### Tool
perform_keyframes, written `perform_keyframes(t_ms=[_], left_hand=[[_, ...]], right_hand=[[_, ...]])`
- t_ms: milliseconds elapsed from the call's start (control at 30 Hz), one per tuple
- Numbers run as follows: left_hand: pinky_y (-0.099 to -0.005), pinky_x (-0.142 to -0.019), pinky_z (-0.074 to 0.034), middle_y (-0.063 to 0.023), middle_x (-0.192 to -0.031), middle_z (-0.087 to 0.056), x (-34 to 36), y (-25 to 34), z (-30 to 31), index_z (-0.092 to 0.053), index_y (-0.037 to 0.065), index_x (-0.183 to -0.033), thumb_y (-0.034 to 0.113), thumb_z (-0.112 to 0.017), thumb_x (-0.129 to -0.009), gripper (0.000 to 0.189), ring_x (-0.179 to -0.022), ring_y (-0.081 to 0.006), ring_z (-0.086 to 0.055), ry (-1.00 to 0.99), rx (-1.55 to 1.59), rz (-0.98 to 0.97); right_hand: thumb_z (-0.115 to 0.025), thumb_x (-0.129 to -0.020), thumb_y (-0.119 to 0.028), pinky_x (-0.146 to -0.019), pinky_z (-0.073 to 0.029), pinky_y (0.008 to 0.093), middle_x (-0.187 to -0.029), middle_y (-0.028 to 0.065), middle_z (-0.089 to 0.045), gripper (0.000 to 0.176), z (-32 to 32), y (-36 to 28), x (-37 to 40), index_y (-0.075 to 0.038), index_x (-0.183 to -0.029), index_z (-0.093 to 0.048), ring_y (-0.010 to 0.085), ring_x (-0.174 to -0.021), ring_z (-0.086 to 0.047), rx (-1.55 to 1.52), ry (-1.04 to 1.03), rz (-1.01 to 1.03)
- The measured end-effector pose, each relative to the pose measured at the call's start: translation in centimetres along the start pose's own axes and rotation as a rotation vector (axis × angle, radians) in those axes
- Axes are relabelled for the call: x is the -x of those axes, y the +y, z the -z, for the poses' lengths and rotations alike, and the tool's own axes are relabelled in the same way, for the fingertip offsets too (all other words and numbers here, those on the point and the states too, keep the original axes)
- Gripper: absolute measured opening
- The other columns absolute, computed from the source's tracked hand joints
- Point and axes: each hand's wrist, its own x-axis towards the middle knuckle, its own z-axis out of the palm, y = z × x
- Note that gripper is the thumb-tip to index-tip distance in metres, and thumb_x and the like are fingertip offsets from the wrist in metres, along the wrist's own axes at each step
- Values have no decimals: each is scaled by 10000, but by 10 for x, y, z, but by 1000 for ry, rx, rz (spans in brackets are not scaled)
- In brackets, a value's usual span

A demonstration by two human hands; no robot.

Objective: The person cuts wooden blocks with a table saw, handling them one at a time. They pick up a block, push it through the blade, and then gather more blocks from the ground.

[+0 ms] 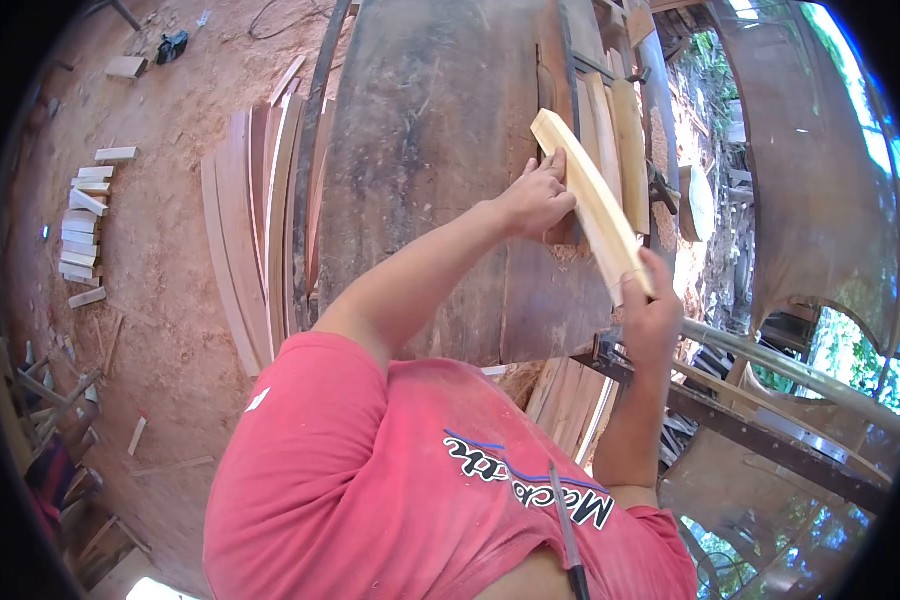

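A pale wooden piece (598,200) is held slanting over the right side of a worn, dark workbench top (420,170). My left hand (542,197) grips its left edge near the far end, with fingers resting over the wood. My right hand (652,315) is closed around the near end, slightly blurred. Wood shavings (566,254) lie on the bench just below the piece. Part of the bench's long slot is hidden under the wood and my left hand.
Long boards (260,230) lean along the bench's left side. Several short wooden blocks (82,232) lie in a row on the dirt floor (160,330). More wood strips (625,140) lie right of the bench. A metal rail (770,437) runs at the lower right.
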Motion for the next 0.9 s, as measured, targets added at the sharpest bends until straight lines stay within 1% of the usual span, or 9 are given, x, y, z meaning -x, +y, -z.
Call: perform_keyframes(t_ms=[33,67,133,167,233,433,600,667,900], left_hand=[[-534,-1206,-95,-385,-1559,-104,-4,0,-1,-696,-111,-875,293,-417,-924,493,-1483,-462,-119,43,38,-21],[-527,-1208,-92,-380,-1562,-97,-7,0,-2,-694,-109,-859,289,-418,-921,488,-1484,-462,-116,84,78,-41],[-518,-1211,-90,-378,-1563,-94,-14,6,4,-695,-114,-860,285,-422,-919,488,-1488,-458,-107,87,101,-25],[-509,-1214,-88,-377,-1565,-91,-16,10,9,-697,-119,-861,282,-426,-918,487,-1491,-453,-97,86,118,-12],[-505,-1216,-84,-377,-1566,-82,-20,10,9,-699,-125,-868,283,-435,-912,488,-1493,-451,-90,102,153,-2],[-494,-1220,-75,-386,-1564,-54,-40,8,8,-699,-140,-895,287,-450,-898,494,-1494,-458,-63,177,206,-11],[-488,-1221,-81,-398,-1556,-62,-54,7,7,-700,-139,-915,288,-428,-905,506,-1485,-476,-81,204,172,0],[-480,-1221,-86,-407,-1550,-65,-59,7,5,-697,-144,-919,289,-409,-913,520,-1473,-492,-116,267,216,7],[-470,-1220,-86,-411,-1547,-48,-73,3,8,-711,-121,-937,304,-399,-925,528,-1451,-530,-133,253,207,48]], right_hand=[[-633,-901,-214,-771,-515,385,-939,206,-692,352,5,-4,-10,-9,-1187,-637,280,-828,-668,-15,17,-85],[-633,-901,-214,-771,-515,385,-939,206,-692,352,11,-13,-20,-9,-1187,-637,280,-828,-668,-11,11,-84],[-628,-921,-231,-743,-492,342,-876,131,-673,288,20,-30,-44,-4,-1095,-653,186,-779,-608,-6,157,-80],[-628,-921,-231,-743,-492,342,-876,131,-673,288,20,-30,-56,-4,-1095,-653,186,-779,-608,-2,152,-80],[-634,-924,-263,-722,-472,318,-832,94,-650,289,23,-26,-83,-1,-1045,-656,147,-757,-570,-37,261,78],[-636,-916,-268,-715,-452,291,-805,74,-622,276,38,-27,-150,0,-977,-658,137,-766,-552,-77,184,59],[-642,-907,-276,-724,-413,261,-788,4,-555,287,42,-29,-202,11,-892,-632,95,-762,-493,-166,104,112],[-642,-903,-271,-723,-409,257,-790,3,-555,277,43,-36,-217,5,-883,-632,93,-762,-491,-174,81,107],[-627,-894,-282,-731,-400,262,-807,10,-576,278,39,-43,-267,-6,-869,-638,97,-774,-503,-207,28,118]])
